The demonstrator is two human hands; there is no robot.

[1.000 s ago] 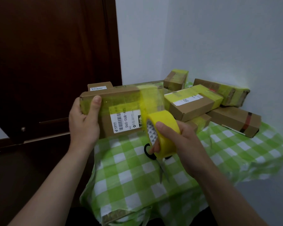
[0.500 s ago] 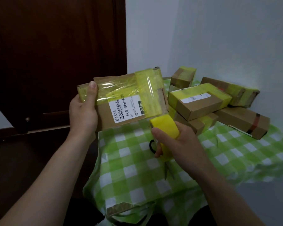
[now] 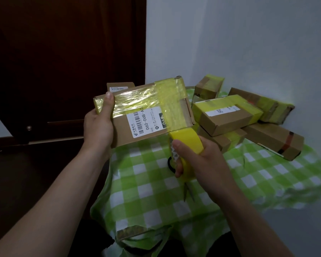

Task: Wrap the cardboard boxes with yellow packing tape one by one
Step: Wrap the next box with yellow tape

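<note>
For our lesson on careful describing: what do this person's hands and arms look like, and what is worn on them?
The left hand and right hand are bare: no gloves, rings or watch show. No sleeve is in view.

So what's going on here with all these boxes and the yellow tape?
A person is wrapping a cardboard box in yellow packing tape. The left hand grips the box by its left end, holding it up over the green checked tablecloth. The right hand holds the tape roll, with a strip running from it up across the box's right end. More boxes are piled by the wall, most banded in yellow.
</note>
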